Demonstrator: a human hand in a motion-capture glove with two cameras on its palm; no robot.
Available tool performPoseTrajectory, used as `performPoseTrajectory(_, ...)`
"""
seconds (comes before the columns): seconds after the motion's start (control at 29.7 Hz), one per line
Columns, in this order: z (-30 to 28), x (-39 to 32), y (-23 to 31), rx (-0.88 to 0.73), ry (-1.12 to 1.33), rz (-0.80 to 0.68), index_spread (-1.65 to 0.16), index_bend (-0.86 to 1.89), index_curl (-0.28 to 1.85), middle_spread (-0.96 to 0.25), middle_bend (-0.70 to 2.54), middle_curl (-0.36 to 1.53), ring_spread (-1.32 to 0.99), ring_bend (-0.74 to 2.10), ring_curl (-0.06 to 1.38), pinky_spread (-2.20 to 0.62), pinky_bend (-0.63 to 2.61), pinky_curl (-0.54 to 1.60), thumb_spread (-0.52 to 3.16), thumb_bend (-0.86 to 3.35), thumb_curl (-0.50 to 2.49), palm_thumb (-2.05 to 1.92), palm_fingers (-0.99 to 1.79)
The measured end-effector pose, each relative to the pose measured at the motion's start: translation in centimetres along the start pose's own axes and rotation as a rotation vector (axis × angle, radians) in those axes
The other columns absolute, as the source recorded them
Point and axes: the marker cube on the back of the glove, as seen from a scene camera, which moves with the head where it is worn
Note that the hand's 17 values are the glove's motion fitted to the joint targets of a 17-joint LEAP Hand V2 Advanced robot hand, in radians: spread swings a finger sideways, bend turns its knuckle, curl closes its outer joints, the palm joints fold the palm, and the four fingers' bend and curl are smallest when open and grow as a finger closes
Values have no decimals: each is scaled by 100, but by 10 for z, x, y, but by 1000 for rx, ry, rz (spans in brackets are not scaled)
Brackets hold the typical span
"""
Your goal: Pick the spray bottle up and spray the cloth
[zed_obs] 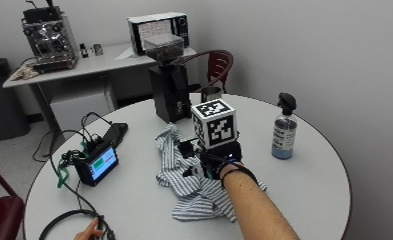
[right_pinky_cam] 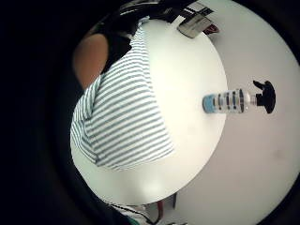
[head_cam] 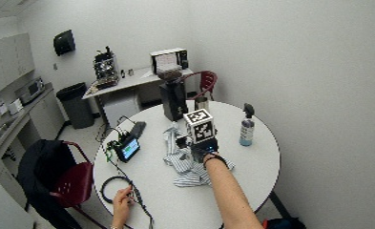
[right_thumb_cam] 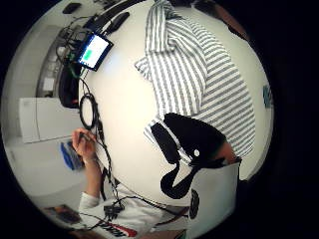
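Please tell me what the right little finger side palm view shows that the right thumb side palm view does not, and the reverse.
Only the little finger side view shows the whole spray bottle, standing on the round white table away from the cloth. Only the thumb side view shows the small lit screen, the coiled black cable and the person's bare hand at the table's edge. Both show the striped cloth lying crumpled on the table.

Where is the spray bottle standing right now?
In the outside view the spray bottle stands upright near the round table's far right edge, apart from the striped cloth and to the right of the gloved hand.
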Motion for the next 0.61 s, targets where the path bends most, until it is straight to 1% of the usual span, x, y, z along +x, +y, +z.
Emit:
performPoseTrajectory(0.1,0,-2,1,2,-16,0,-26,15,8,-2,29,11,2,31,10,13,39,12,54,23,8,39,53)
performPoseTrajectory(0.27,3,-7,1,-4,-6,-13,-33,14,13,-3,31,17,3,33,16,18,40,19,77,22,11,43,50)
performPoseTrajectory(0.61,10,-5,5,-27,-29,-11,-39,14,18,-3,31,23,4,33,20,21,39,23,99,16,15,46,49)
